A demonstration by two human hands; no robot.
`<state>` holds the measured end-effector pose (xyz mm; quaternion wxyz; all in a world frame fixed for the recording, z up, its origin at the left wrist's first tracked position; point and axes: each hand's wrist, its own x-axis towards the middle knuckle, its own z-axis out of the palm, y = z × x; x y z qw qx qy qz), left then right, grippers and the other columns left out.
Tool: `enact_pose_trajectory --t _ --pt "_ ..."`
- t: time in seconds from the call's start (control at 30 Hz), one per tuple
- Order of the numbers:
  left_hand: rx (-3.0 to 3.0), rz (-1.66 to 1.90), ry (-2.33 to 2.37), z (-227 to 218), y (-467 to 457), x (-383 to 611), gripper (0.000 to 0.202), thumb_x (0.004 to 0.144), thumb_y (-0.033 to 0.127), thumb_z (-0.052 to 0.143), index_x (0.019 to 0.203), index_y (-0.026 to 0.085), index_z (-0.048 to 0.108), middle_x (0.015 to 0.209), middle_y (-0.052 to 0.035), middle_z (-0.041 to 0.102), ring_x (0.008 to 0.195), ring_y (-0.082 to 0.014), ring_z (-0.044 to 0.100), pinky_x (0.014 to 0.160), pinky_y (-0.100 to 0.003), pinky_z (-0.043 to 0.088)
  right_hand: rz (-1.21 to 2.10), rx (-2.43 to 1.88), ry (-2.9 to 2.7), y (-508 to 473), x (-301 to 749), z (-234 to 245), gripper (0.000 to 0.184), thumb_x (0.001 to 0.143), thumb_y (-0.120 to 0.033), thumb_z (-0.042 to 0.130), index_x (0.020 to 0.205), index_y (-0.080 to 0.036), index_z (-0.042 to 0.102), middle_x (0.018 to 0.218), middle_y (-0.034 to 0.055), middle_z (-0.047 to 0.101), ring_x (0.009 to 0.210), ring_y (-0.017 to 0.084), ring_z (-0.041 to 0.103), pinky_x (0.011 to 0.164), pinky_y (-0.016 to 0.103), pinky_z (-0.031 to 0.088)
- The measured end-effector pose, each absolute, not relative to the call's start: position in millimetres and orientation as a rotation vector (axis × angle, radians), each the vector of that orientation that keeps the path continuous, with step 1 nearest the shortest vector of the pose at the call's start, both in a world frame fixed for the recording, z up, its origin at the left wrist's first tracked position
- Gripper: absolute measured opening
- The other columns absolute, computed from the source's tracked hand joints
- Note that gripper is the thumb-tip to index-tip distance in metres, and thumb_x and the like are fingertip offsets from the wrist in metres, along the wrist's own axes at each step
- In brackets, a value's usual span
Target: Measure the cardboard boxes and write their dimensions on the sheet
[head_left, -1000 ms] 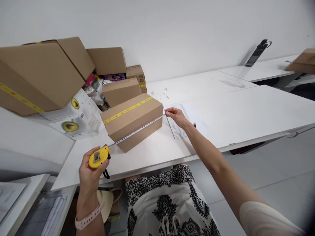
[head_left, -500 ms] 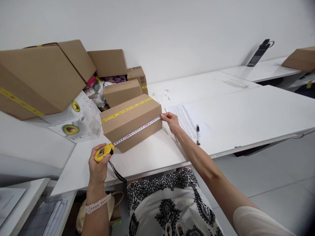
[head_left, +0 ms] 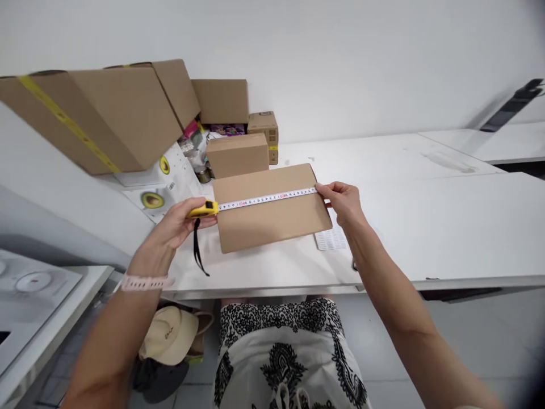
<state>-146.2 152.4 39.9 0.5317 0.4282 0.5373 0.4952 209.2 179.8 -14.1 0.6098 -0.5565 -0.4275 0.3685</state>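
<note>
Yellow-cased, one tape measure [head_left: 252,201] crosses one box [head_left: 276,226], fingers [head_left: 338,186] at two ends.

The box [head_left: 275,227] is matt cardboard, the tape-measure case [head_left: 202,209] smooth plastic, the sheet [head_left: 332,240] paper, and the tabletop [head_left: 426,227] smooth.

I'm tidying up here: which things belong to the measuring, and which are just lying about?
In use: yellow tape measure, in left hand; blade, ending at right hand; cardboard box behind it.
Lying about: avocado-print boxes; dark bottle; beige cap.
</note>
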Motion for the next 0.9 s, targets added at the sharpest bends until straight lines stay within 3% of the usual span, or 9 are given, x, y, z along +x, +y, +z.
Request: enact_pose_trajectory --t 0.17,0.3,0.47,0.9 --pt "0.938 1.098 1.307 37 196 -150 0.016 0.071 0.026 0.072 0.075 0.011 0.069 0.07 -0.0054 0.073 0.06 -0.0175 0.069 0.061 -0.032 0.063 0.919 -1.315 -0.935 224 202 -29 0.026 0.059 -0.034 0.08 0.063 -0.018 0.06 0.062 -0.0014 0.058 0.06 0.012 0.051 0.052 0.025 0.039" --pt "0.901 1.071 1.306 30 200 -154 0.02 0.072 0.03 0.072 0.076 0.011 0.069 0.07 -0.0083 0.074 0.061 -0.0194 0.07 0.065 -0.035 0.063 1.046 -1.264 -0.913 239 201 -36 0.032 0.053 -0.035 0.082 0.075 -0.018 0.067 0.071 -0.0003 0.063 0.064 0.013 0.055 0.055 0.026 0.041" --pt "0.96 1.039 1.336 33 185 -157 0.024 0.072 0.031 0.075 0.083 0.01 0.07 0.076 -0.0108 0.076 0.063 -0.0214 0.073 0.064 -0.035 0.065 1.022 -1.246 -0.881 239 200 -40 0.03 0.053 -0.036 0.081 0.066 -0.019 0.06 0.067 -0.0013 0.06 0.059 0.012 0.051 0.053 0.027 0.04" --pt "0.964 0.939 1.499 38 181 -176 0.027 0.073 0.035 0.069 0.08 0.009 0.07 0.066 -0.0127 0.074 0.056 -0.0255 0.074 0.056 -0.031 0.065 1.079 -1.231 -0.79 236 196 -36 0.024 0.054 -0.028 0.081 0.068 -0.019 0.063 0.065 -0.0022 0.058 0.06 0.012 0.05 0.052 0.026 0.038"
